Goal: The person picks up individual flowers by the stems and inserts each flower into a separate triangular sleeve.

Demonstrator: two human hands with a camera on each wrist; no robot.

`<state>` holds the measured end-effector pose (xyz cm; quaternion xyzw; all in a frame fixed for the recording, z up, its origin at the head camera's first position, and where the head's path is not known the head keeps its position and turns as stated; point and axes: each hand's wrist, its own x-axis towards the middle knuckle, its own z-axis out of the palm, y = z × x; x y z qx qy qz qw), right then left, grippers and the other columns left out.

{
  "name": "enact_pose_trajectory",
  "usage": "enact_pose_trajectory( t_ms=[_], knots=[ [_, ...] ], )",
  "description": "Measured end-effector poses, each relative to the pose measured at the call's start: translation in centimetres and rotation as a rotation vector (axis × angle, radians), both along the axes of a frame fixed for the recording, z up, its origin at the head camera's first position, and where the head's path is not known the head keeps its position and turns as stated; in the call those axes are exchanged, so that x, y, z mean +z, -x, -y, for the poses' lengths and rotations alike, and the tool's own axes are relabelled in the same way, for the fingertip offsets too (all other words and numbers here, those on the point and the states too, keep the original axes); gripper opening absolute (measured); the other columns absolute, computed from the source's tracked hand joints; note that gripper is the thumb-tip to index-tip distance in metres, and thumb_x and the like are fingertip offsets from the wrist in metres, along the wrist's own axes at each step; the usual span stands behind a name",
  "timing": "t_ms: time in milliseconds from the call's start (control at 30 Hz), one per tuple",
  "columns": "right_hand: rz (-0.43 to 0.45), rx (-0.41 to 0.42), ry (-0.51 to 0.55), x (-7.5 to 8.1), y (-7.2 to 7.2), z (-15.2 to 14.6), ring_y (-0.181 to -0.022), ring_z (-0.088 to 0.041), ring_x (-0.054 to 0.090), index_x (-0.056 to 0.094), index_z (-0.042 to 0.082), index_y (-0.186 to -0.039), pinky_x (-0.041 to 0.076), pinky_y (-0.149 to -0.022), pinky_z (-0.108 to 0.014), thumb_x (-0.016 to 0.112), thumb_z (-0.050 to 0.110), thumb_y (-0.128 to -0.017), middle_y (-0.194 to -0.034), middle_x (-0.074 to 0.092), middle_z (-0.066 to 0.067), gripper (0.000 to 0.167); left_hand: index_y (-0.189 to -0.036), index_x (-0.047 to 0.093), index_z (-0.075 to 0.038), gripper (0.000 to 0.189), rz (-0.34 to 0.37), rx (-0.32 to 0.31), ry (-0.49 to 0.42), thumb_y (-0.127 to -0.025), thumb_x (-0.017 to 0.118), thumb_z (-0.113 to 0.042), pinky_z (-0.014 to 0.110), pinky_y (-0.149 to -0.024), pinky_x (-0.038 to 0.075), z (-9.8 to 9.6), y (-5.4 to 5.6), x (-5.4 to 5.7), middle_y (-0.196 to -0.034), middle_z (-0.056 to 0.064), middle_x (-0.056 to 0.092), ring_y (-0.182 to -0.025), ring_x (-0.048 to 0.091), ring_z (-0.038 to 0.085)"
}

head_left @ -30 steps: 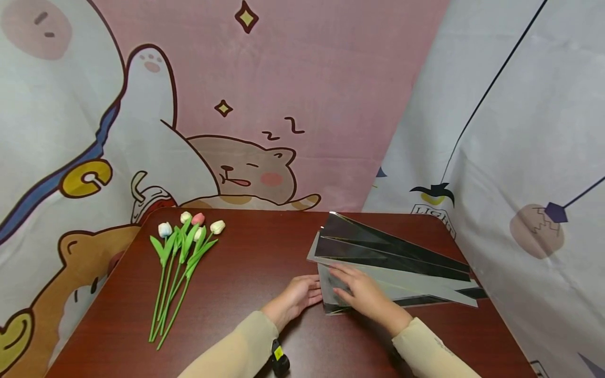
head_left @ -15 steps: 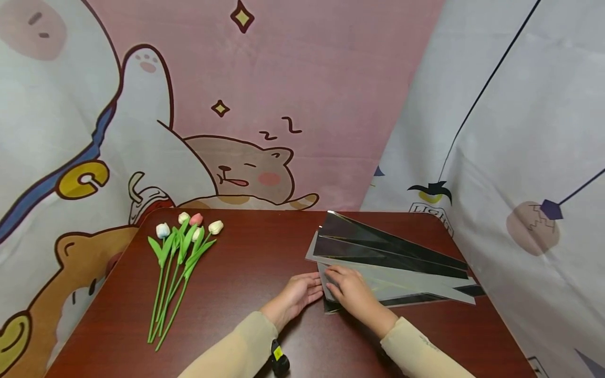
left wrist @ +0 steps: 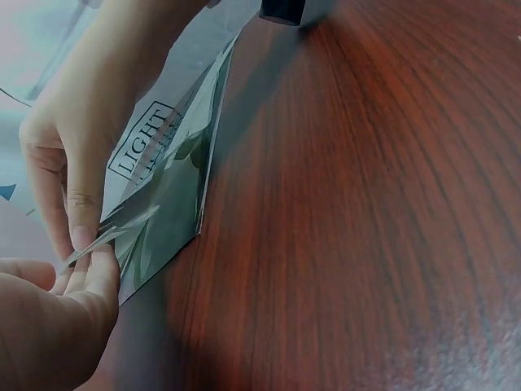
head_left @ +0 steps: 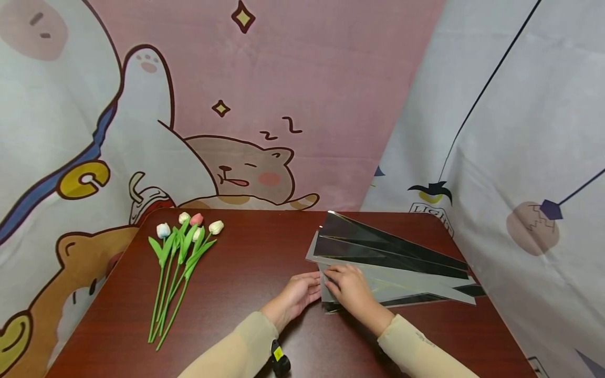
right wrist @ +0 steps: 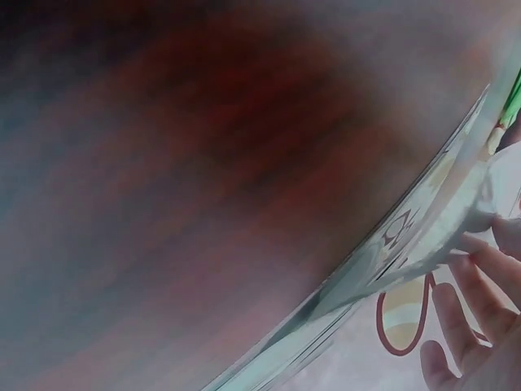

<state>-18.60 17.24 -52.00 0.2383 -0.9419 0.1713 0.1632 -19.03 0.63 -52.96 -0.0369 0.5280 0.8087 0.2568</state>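
The wide end of the front grey wrapper [head_left: 402, 280] lay right at both hands on the right half of the bench [head_left: 246, 283]; everything turned on that mouth edge, which faced left. From there the film's long axis ran off to the right, nearly crosswise to the person, tapering to narrow tips by the bench's right rim. The left hand [head_left: 299, 295] stood just outside the mouth, its fingers loosely extended to the right, their tips against the edge, while the right hand [head_left: 355, 294] reached over the top of the film and was the one further onto it. In the left wrist view the right thumb and bent fingers appeared to pinch a lifted flap [left wrist: 134, 224] of the mouth, meeting the left fingertips there; how many layers were caught could not be told. The dark wrappers [head_left: 368, 247] lay just behind the grey one, also wide at the left and pointing right, angled slightly toward the person at their narrow ends. Well apart to the left, five tulips [head_left: 187, 244] lay flat, nearer the left hand than the right, heads away from the person and stems toward the near side, so their long axis ran roughly across that of the film.
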Motion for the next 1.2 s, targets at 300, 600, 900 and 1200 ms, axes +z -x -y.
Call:
enact_pose_trajectory(
  t_ms=[300,600,900,1200],
  knots=[
    [-0.026,-0.013,0.020,0.08,0.19,0.04,-0.095,-0.022,0.060,0.075,0.015,-0.100,0.045,-0.084,-0.046,0.072,0.020,-0.083,-0.095,0.069,0.002,0.017,-0.133,0.041,0.013,0.040,-0.005,0.007,0.019,-0.095,0.043,-0.001,0.032,-0.089,0.048,0.01,-0.09,-0.11,-0.119,0.017,0.061,-0.100,0.059,0.015],
    [-0.077,-0.014,0.012,0.05,0.62,-0.05,-0.087,-0.019,0.060,0.077,0.018,-0.088,0.045,-0.077,-0.041,0.076,0.022,-0.079,-0.090,0.070,0.004,0.010,-0.129,0.044,0.014,0.038,-0.004,0.013,-0.016,-0.094,0.044,0.000,0.028,-0.084,0.051,-0.29,-0.14,-0.15,-0.103,0.009,0.068,-0.090,0.063,0.011],
    [-0.093,-0.021,-0.007,0.19,0.78,-0.10,-0.087,-0.018,0.060,0.077,0.019,-0.085,0.045,-0.081,-0.042,0.079,0.025,-0.075,-0.090,0.071,0.005,0.011,-0.129,0.044,0.015,0.039,-0.013,0.015,-0.006,-0.093,0.047,0.000,0.030,-0.085,0.051,-0.19,-0.27,-0.15,-0.107,0.012,0.067,-0.093,0.063,0.013],
    [-0.174,0.004,0.041,0.30,0.98,-0.09,-0.081,-0.016,0.060,0.077,0.019,-0.081,0.045,-0.077,-0.040,0.080,0.022,-0.074,-0.085,0.071,0.005,0.008,-0.129,0.045,0.015,0.039,-0.020,0.021,-0.019,-0.093,0.048,0.000,0.028,-0.085,0.051,-0.14,-0.14,0.13,-0.108,0.012,0.067,-0.094,0.063,0.013]
  ],
)
